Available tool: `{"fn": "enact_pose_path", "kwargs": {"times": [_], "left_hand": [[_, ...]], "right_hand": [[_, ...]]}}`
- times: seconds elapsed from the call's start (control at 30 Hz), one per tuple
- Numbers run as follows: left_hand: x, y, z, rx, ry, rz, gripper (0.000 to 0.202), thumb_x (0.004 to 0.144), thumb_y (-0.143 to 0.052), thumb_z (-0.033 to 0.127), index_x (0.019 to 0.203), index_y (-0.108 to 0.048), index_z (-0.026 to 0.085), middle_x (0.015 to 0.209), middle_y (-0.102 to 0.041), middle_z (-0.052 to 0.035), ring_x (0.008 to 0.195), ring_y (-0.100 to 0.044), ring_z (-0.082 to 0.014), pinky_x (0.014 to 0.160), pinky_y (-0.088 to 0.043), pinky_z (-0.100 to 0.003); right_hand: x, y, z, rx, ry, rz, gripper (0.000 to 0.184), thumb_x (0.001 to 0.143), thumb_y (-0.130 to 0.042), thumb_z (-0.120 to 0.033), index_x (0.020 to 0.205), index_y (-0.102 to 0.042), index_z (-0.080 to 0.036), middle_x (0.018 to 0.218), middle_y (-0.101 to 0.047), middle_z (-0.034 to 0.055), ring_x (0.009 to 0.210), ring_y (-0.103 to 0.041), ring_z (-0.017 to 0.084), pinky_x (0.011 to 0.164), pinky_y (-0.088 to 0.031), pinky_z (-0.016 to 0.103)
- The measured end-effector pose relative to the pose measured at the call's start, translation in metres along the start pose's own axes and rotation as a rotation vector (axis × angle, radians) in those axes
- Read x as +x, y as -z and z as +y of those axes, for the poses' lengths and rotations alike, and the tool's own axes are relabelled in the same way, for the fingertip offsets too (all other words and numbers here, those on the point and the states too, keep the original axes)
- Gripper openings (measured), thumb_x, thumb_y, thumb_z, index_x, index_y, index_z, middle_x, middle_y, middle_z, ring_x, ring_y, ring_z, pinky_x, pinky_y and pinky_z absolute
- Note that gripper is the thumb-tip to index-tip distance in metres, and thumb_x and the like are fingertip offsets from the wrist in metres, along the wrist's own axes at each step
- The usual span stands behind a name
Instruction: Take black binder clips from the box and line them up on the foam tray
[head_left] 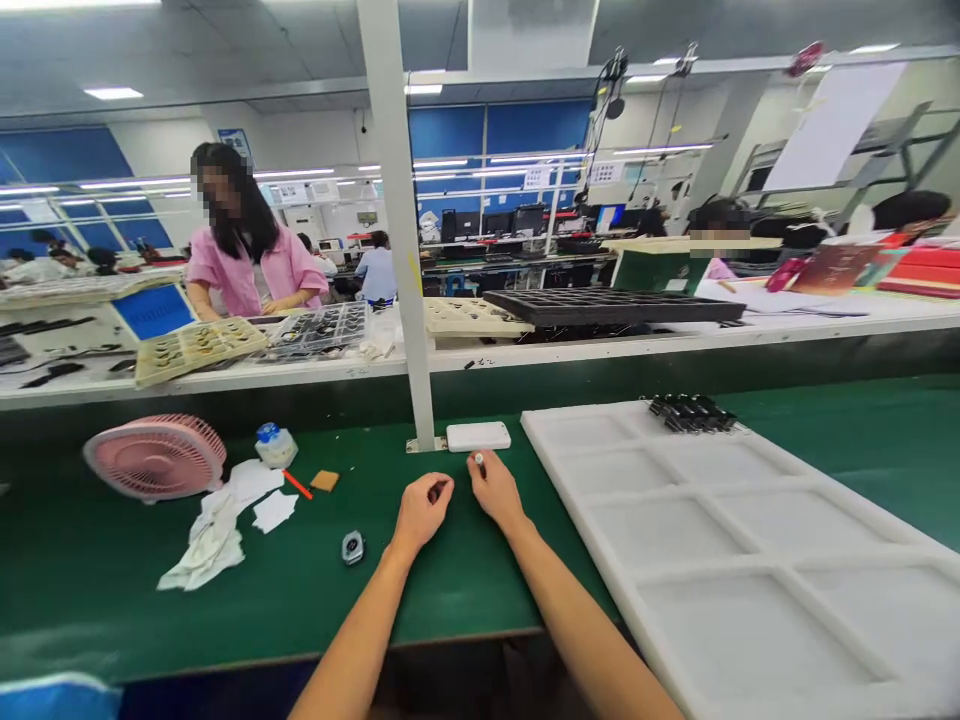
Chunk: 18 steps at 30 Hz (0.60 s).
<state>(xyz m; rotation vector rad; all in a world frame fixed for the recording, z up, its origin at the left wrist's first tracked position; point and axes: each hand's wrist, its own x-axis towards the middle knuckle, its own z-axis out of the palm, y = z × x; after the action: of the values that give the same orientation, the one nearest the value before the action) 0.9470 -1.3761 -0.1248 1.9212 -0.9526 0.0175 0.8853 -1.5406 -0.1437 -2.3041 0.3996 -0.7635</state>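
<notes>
My left hand [424, 512] is held over the green table mat, its fingers curled and thumb pinched against them. Whatever may be in that pinch is hidden. Beside it, a little apart, my right hand [496, 490] is closed on a small white round-ended object [479, 459] that pokes up between thumb and finger; its kind is too small to tell. Just beyond both hands lies a white rectangular case [478, 437], near the foot of a white post [420, 400]. A square watch-like device [352, 547] rests on the mat to the left of my left hand.
A white compartment tray [694, 487] fills the right side, with black clips [694, 412] at its far edge. Leftward are a pink fan [157, 457], a blue-capped bottle [276, 447], white cloth [206, 540], a red stick [298, 485] and a tan pad [325, 481]. A person [251, 255] works across the shelf.
</notes>
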Motion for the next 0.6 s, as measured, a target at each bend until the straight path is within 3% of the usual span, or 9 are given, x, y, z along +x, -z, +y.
{"fn": "enact_pose_path", "kwargs": {"times": [0.1, 0.17, 0.27, 0.37, 0.47, 0.6], "left_hand": [[-0.037, 0.014, 0.016, 0.112, -0.066, -0.034, 0.030, 0.097, -0.048, 0.036, 0.096, -0.073, 0.020, 0.088, -0.070, -0.0069, 0.074, -0.061, -0.0179, 0.074, -0.047, -0.030], [-0.065, 0.031, 0.019, 0.183, -0.047, 0.023, 0.029, 0.098, -0.048, 0.036, 0.100, -0.072, 0.020, 0.093, -0.070, -0.0080, 0.082, -0.062, -0.0194, 0.082, -0.048, -0.032], [-0.100, 0.067, 0.004, 0.303, 0.093, 0.205, 0.029, 0.097, -0.049, 0.039, 0.106, -0.070, 0.021, 0.097, -0.068, -0.0096, 0.088, -0.063, -0.0221, 0.086, -0.049, -0.035], [-0.118, 0.102, -0.023, 0.458, 0.228, 0.306, 0.036, 0.094, -0.053, 0.042, 0.117, -0.066, 0.018, 0.104, -0.067, -0.0115, 0.095, -0.061, -0.0258, 0.089, -0.049, -0.039], [-0.122, 0.122, -0.044, 0.616, 0.291, 0.237, 0.048, 0.091, -0.056, 0.047, 0.126, -0.064, 0.016, 0.116, -0.064, -0.0146, 0.107, -0.057, -0.0311, 0.093, -0.046, -0.046], [-0.117, 0.128, -0.055, 0.677, 0.268, 0.103, 0.042, 0.093, -0.052, 0.049, 0.119, -0.071, 0.023, 0.120, -0.063, -0.0131, 0.113, -0.056, -0.0319, 0.094, -0.045, -0.047]], "right_hand": [[-0.004, 0.003, 0.000, -0.140, -0.034, 0.037, 0.023, 0.103, -0.039, -0.017, 0.114, -0.060, -0.020, 0.119, -0.059, 0.0086, 0.099, -0.059, 0.023, 0.073, -0.043, 0.029], [-0.007, 0.003, 0.002, -0.289, -0.100, 0.036, 0.026, 0.100, -0.042, -0.013, 0.118, -0.060, -0.018, 0.120, -0.058, 0.0120, 0.103, -0.057, 0.025, 0.072, -0.043, 0.030], [-0.009, -0.001, 0.005, -0.432, -0.173, 0.031, 0.030, 0.094, -0.048, -0.010, 0.122, -0.059, -0.012, 0.117, -0.058, 0.0171, 0.106, -0.055, 0.030, 0.077, -0.045, 0.033], [-0.009, -0.003, 0.010, -0.393, -0.229, 0.040, 0.038, 0.091, -0.049, -0.008, 0.127, -0.057, -0.011, 0.120, -0.057, 0.0175, 0.108, -0.055, 0.031, 0.079, -0.046, 0.034], [-0.009, 0.001, 0.011, -0.249, -0.283, 0.037, 0.044, 0.088, -0.049, -0.010, 0.132, -0.055, -0.014, 0.129, -0.054, 0.0159, 0.110, -0.056, 0.029, 0.079, -0.047, 0.033], [-0.031, 0.016, -0.003, -0.018, -0.335, 0.112, 0.051, 0.084, -0.052, -0.017, 0.135, -0.052, -0.016, 0.142, -0.044, 0.0155, 0.095, -0.061, 0.024, 0.078, -0.051, 0.034]]}}
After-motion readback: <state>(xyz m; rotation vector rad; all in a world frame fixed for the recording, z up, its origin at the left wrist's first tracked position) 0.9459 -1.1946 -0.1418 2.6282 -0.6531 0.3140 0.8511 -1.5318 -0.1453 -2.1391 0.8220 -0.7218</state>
